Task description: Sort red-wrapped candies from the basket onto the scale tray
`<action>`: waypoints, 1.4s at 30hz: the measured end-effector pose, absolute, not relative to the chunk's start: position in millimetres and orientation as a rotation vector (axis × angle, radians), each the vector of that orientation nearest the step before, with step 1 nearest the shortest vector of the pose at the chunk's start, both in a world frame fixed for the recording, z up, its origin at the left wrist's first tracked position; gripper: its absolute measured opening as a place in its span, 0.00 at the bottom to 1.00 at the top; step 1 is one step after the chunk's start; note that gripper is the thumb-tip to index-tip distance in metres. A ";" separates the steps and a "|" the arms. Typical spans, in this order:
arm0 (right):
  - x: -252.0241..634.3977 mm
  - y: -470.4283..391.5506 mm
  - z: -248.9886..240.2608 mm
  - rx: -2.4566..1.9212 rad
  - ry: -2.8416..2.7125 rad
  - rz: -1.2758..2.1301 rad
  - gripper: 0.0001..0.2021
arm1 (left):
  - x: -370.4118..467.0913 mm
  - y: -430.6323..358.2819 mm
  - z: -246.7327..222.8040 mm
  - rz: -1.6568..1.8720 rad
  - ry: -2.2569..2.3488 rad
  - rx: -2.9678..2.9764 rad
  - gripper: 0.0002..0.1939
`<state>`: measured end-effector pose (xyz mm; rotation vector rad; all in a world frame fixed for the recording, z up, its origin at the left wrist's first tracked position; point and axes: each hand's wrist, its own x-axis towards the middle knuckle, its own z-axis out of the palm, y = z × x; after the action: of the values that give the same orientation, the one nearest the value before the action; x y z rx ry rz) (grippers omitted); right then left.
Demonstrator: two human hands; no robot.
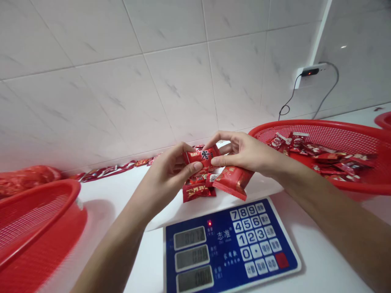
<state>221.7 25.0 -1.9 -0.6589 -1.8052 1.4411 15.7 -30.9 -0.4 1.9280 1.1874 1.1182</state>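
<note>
Between both hands is a small red snack packet (pixel 205 155) with dark and gold print. My left hand (pixel 177 165) pinches its left end between thumb and fingers. At its right end, the thumb and fingers of my right hand (pixel 236 152) are closed on the same packet. Just below, several more red packets lie on the white pan of a scale, among them a dark red packet (pixel 198 191) and a larger red packet (pixel 233 181) under my right hand. Nearest to me is the blue keypad panel of the scale (pixel 227 254), with numbers on its displays.
To the right, a red plastic basket (pixel 305 126) holds several wrapped packets. Another red basket (pixel 61 191) stands at the left. Behind it lies a red bag (pixel 29 179). Packets line the tiled wall (pixel 177 81), where a plug (pixel 310 72) and cables hang.
</note>
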 end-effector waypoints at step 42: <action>223.2 25.9 -5.2 -0.601 -1.455 1.712 0.25 | -4.0 -35.9 15.3 1.247 1.486 2.106 0.08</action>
<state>223.2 25.9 -5.2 -0.6010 -1.4553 1.7118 -4.0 -35.9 15.3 2.1060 1.4861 1.2470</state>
